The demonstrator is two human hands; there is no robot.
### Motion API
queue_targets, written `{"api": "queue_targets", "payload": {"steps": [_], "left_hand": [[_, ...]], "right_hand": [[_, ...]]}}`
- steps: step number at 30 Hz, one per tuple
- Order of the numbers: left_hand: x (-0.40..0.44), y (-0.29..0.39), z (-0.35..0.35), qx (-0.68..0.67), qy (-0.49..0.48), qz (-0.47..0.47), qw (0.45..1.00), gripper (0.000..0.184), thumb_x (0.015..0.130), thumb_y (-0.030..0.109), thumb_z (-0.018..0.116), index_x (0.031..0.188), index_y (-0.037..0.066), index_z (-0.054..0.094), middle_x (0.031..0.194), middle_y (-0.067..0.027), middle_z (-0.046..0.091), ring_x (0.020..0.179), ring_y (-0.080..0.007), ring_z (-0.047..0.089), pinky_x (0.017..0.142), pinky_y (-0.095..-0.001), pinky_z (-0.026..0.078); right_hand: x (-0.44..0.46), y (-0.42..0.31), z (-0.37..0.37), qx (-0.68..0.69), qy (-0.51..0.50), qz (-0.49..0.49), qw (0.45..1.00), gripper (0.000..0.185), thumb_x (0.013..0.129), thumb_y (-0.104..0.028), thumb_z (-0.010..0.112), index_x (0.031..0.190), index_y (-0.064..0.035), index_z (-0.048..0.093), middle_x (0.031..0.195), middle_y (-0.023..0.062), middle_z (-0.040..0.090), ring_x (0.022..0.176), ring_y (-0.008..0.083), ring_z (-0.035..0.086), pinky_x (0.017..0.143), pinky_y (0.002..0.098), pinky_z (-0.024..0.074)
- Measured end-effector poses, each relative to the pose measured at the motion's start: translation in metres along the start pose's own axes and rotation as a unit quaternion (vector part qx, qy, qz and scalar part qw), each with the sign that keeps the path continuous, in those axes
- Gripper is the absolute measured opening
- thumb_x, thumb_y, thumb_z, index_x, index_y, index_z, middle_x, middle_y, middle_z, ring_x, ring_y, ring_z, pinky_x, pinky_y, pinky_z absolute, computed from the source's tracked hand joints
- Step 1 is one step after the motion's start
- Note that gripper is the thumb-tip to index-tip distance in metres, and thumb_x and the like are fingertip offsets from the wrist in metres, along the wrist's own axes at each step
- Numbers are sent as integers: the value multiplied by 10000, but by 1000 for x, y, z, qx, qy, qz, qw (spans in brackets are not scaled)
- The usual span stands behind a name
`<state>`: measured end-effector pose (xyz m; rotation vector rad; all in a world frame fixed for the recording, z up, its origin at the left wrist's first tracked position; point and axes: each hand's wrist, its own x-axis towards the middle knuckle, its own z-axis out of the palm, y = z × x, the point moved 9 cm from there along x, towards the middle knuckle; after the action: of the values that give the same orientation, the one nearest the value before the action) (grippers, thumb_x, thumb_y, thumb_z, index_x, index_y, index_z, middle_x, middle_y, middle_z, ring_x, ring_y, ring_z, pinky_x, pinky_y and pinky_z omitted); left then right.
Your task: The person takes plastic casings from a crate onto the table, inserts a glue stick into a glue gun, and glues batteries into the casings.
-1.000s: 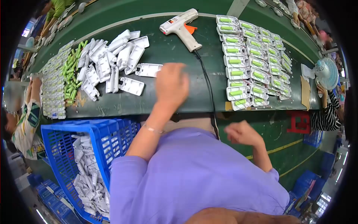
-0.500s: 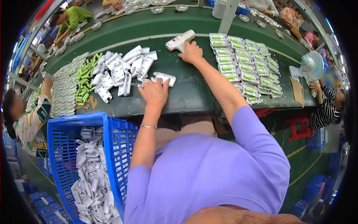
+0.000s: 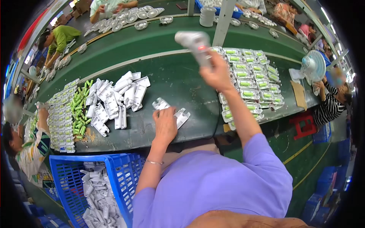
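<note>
My right hand is wrapped round the handle of a white glue gun, which is raised over the table and blurred by motion. On the green table my left hand rests on white plastic casings, its fingers over them; one casing sticks out above the fingers and another to their right. Whether the fingers grip a casing cannot be made out. Left of that hand lies a loose pile of white casings, with green cylindrical cells beside it. Rows of casings holding green cells stand at the right.
More filled casings lie at the far left. A blue basket of white casings stands below the table's front edge. A fan and cardboard are at the right. Several people sit around, including one in a striped sleeve.
My right hand has gone from beside my body to the glue gun and lifted it off the table. My left hand has come down over two casings, now nearer the table's front edge. The view has shifted.
</note>
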<state>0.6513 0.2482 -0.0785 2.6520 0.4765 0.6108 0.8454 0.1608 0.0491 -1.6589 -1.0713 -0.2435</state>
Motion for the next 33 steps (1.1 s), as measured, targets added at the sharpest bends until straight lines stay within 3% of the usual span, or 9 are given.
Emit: {"api": "queue_targets", "payload": {"steps": [3, 4, 11, 15, 20, 25, 27, 30, 33], "left_hand": [[24, 12, 14, -99, -32, 84, 991, 429, 716, -41, 586, 1134, 37, 532, 927, -96, 579, 998, -279, 521, 977, -446, 323], [31, 14, 16, -110, -36, 92, 989, 429, 716, -41, 586, 1134, 37, 532, 927, -96, 579, 998, -279, 521, 977, -446, 323], [63, 42, 32, -189, -72, 173, 964, 187, 686, 139, 736, 790, 38, 617, 785, -123, 560, 847, -328, 529, 966, -451, 388], [69, 31, 28, -154, -65, 137, 976, 256, 687, 199, 761, 617, 45, 569, 709, -96, 535, 759, -288, 513, 820, -395, 397], [67, 22, 23, -153, -61, 109, 980, 353, 637, 268, 804, 810, 62, 576, 650, -33, 506, 740, -232, 485, 823, -371, 371], [67, 22, 32, -65, -63, 80, 993, 477, 670, 362, 796, 976, 40, 624, 648, -29, 519, 745, -223, 495, 853, -384, 359], [68, 17, 34, -57, -57, 73, 994, 370, 707, 317, 775, 919, 51, 630, 645, -33, 523, 744, -227, 507, 849, -389, 366], [68, 16, 30, 16, -22, 104, 994, 235, 738, 216, 740, 870, 73, 609, 725, -46, 562, 787, -227, 544, 815, -379, 376], [67, 12, 28, 0, -38, 100, 994, 252, 727, 124, 725, 928, 74, 582, 801, -59, 571, 811, -237, 550, 835, -385, 370]], "right_hand": [[-21, 2, -74, 309, 22, 114, 944, 359, 800, -114, 550, 1125, 34, 522, 838, 104, 622, 685, 149, 611, 620, 286, 505], [-30, -4, -90, 361, 16, 113, 925, 573, 813, -176, 598, 1287, 79, 403, 906, 162, 592, 661, 168, 570, 587, 277, 484], [-96, 26, -128, 510, 80, 224, 827, 612, 816, -187, 653, 1302, 75, 389, 1139, 218, 529, 680, 140, 487, 528, 261, 459], [-115, 32, -123, 477, 78, 264, 835, 609, 803, -180, 651, 1304, 66, 408, 1201, 249, 503, 680, 140, 519, 535, 260, 462], [-119, 23, -112, 438, 41, 282, 853, 603, 803, -208, 662, 1278, 81, 430, 1227, 253, 509, 667, 132, 534, 528, 255, 461], [-122, 30, -91, 365, -30, 324, 872, 504, 831, -84, 602, 1276, 57, 411, 1156, 166, 567, 638, 126, 557, 510, 245, 462], [-120, 29, -81, 315, -86, 327, 887, 527, 828, -87, 626, 1294, 24, 408, 1120, 113, 572, 657, 113, 551, 526, 243, 462], [-117, 21, -74, 290, -78, 320, 899, 371, 789, -163, 660, 1087, 32, 558, 767, 104, 615, 621, 146, 592, 584, 301, 486], [-104, 1, -72, 122, -84, 160, 976, 408, 780, -169, 660, 1101, 58, 550, 856, 169, 642, 788, 256, 646, 730, 370, 505]]}}
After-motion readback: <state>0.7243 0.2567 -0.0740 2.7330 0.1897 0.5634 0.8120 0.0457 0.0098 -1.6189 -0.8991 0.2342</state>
